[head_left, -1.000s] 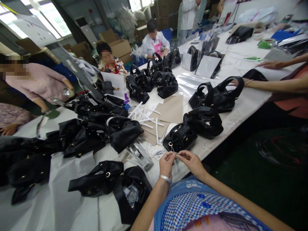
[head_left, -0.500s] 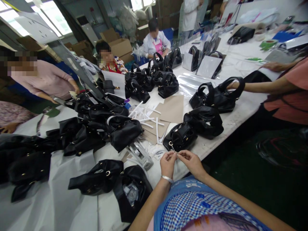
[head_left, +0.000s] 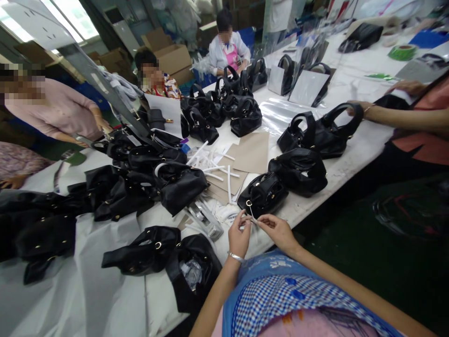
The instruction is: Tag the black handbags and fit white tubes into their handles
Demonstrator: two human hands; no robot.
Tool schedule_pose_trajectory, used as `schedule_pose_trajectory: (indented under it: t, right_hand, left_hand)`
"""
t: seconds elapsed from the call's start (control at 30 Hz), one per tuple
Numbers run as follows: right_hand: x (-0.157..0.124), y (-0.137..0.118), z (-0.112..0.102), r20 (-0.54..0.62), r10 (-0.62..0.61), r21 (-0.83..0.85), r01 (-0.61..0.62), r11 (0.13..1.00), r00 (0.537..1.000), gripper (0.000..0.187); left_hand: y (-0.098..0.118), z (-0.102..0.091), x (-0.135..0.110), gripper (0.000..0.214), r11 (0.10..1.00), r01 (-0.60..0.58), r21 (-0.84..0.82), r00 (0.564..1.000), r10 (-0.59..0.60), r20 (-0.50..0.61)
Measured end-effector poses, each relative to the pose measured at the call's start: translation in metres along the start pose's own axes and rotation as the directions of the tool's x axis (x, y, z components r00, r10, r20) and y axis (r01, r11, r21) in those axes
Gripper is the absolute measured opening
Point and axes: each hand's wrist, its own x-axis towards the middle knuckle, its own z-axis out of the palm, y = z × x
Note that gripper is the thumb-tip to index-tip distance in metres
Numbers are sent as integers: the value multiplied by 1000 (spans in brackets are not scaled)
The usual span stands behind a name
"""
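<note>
Our right hand [head_left: 280,232] pinches a white cord [head_left: 251,210] at the black bag [head_left: 267,194], likely for tension. Our left hand [head_left: 239,236] curls half-closed, hold unclear.

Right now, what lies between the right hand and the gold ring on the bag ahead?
In the head view, a thin white string runs from the ring toward right hand.

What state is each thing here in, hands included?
Left hand: fingers curled near the white string; grip unclear.
Right hand: fingertips pinched, apparently on the string.
White string: stretched between gold ring and right hand.
Bag ahead of the hands: resting on the table.
Bag beside left forearm: open, clear plastic inside.
White tubes: loose, scattered.
Brown cards: flat, overlapping.
</note>
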Motion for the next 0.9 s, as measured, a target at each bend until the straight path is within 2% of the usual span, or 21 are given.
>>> schedule_pose_trajectory:
  t: [0.07, 0.13, 0.23, 0.33, 0.4, 0.47, 0.53, 0.6, 0.67, 0.73, 0.8, 0.9]
  right_hand:
    - [-3, 3, -5, 6, -2, -13, 3, 1000, 1000, 29]
    - [-8, 6, -10, 1, 10, -13, -10, 1000, 1000, 28]
    - [-16, 15, -18, 41, 52, -28, -50, 998, 998, 28]
    - [-21, 25, -25, 88, 111, -28, -109, 994, 990, 32]
    - [-20, 30, -30, 66, 132, -21, -131, 991, 989, 35]
    - [-17, 34, -35, 21, 135, -39, -134, 990, 991, 35]
    - [-15, 37, -40, 22, 110, -96, -107, 990, 994, 33]
    - [-12, 39, -44, 52, 65, -187, -54, 981, 997, 30]
    - [-8, 38, -45, 25, 2, -284, 5, 959, 1000, 29]
    - [-2, 32, -46, -81, -111, -371, 73, 926, 990, 29]
    - [9, 22, -48, -142, -255, -467, 162, 869, 956, 32]
    - [30, 4, -54, -34, -358, -631, 258, 732, 933, 44]
  left_hand:
    - [-15, -12, 5, 33, 995, -5, 97, 995, 14, -94]
    - [-35, -21, 7, 25, 971, 10, 241, 994, 17, -110]
    - [-67, -25, 1, 18, 871, -13, 491, 1000, 0, 27]
    - [-94, -19, -6, 22, 723, -79, 687, 980, -70, 186]
    - [-106, -15, -8, 24, 631, -131, 765, 963, -101, 249]
    - [-112, -16, -8, 16, 579, -161, 800, 954, -117, 276]
    - [-110, -20, -6, 8, 568, -147, 810, 954, -135, 268]
    - [-101, -25, -2, 10, 596, -90, 798, 971, -125, 203]
    - [-87, -26, 7, 17, 671, -41, 740, 994, -51, 102]
    - [-70, -23, 19, 34, 759, -72, 647, 997, 67, 33]
    - [-54, -16, 33, 54, 807, -151, 571, 988, 146, 55]
    - [-39, -6, 51, 67, 795, -194, 575, 980, 135, 144]
